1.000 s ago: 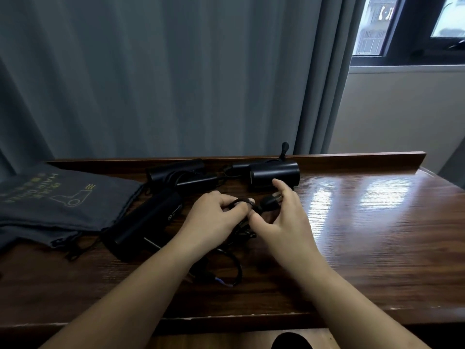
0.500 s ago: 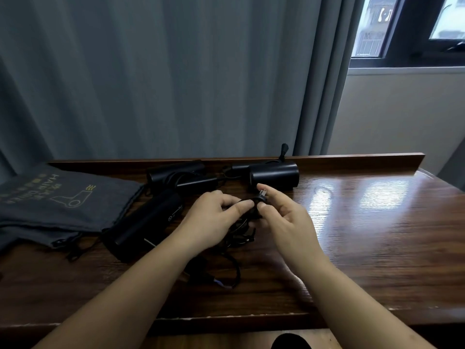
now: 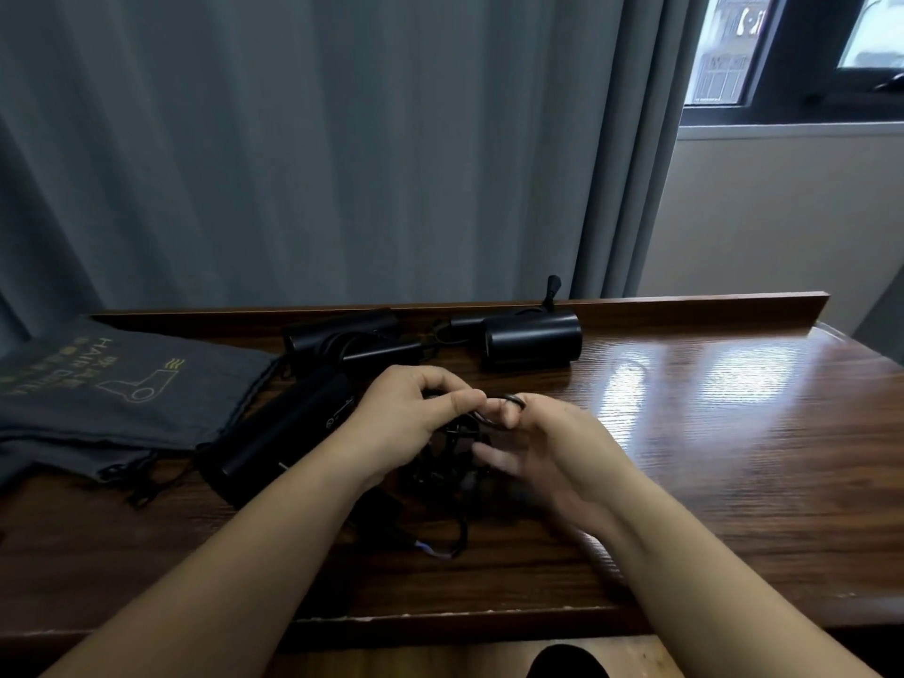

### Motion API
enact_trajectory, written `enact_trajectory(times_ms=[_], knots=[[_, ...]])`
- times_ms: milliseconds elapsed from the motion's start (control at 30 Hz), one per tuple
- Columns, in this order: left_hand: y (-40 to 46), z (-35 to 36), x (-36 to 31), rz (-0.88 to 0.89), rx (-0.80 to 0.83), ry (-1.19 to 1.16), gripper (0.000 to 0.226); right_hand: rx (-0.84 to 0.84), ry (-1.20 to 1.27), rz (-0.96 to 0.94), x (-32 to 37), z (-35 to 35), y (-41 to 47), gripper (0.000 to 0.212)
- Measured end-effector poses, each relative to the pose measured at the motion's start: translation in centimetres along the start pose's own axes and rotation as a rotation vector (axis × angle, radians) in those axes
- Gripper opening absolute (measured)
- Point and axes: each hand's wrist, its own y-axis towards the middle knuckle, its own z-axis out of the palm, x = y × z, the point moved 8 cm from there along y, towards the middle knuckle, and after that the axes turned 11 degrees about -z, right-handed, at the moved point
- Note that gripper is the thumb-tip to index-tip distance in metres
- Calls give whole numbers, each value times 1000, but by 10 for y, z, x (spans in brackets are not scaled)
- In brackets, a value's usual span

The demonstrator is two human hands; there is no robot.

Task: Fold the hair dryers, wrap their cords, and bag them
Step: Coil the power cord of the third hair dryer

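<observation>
Right hand (image 3: 543,447) dropped lower, looping cord (image 3: 489,418) round its fingers (image 3: 508,413) while left hand (image 3: 411,413) pinches the coil, so wrapping likely midway.

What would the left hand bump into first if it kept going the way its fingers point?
The left hand points right, toward the right hand. It would probably meet the cord loop looped over that hand's fingers almost at once. Depth is hard to judge, but they look nearly touching.

"HAIR" printed on grey bag (image 3: 146,384)
</observation>
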Motion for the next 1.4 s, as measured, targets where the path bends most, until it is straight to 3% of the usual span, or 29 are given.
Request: enact_trajectory(times_ms=[67, 200, 300, 367, 567, 667, 767, 867, 900, 967, 1033, 1133, 1267, 1400], knots=[[1, -1, 3, -13, -23, -29, 9, -33, 114, 78, -3, -5, 0, 19], [3, -11, 14, -98, -96, -196, 24, -89, -244, -17, 1, -23, 3, 34], [4, -9, 13, -116, -49, -396, 29, -27, -492, -175, 10, -23, 4, 44], [3, -8, 8, -80, -32, -428, 29, -27, -643, -233, 13, -22, 5, 37], [-2, -9, -1, 39, 51, -419, 31, 75, -679, -289, 14, -13, 7, 28], [-3, -21, -7, 119, -28, -473, 32, 27, -715, -363, 27, -14, 9, 13], [0, -38, -10, 161, -113, -554, 28, 24, -684, -415, 42, -19, 8, 24], [1, -39, -13, 153, -74, -674, 28, 260, -907, -437, 33, 3, 5, 56], [0, -36, -15, 140, -51, -720, 27, 315, -1008, -451, 25, 9, 6, 58], [-1, -31, -17, 123, -27, -764, 27, 290, -1151, -550, 22, 13, 10, 38], [-2, -36, -16, 121, -55, -764, 27, 160, -1193, -631, 35, 6, 13, 22], [-2, -58, -7, 112, -179, -770, 26, -21, -1104, -654, 53, -18, 12, 22], [2, -74, 8, 41, -328, -680, 28, -167, -834, -472, 53, -46, 13, 20], [9, -70, 20, -45, -355, -595, 27, -239, -627, -356, 52, -63, 16, 9]])
